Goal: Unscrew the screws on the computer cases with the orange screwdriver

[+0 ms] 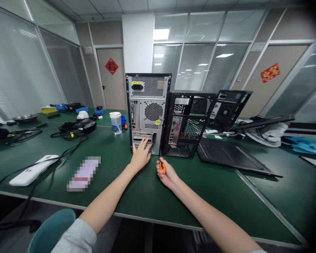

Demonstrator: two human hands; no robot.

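A computer tower [147, 112] stands upright on the green table, its silver back panel facing me. My left hand [141, 154] lies with fingers spread against the expansion slots low on that panel. In my right hand [168, 174] is a screwdriver [162, 166] with an orange and black handle, gripped in a closed fist. Its thin shaft points up toward the lower right corner of the tower; whether the tip touches anything is too small to tell. A second, black computer case [188, 135], partly open, stands right beside the first.
A third case [228, 109] stands farther right, behind a flat black panel [231, 156]. To the left are a white cup [116, 123], a white power bank-like block [34, 170], a blurred-out rectangle [84, 174] and tangled black cables [64, 151]. A teal bin [52, 230] stands below the table edge.
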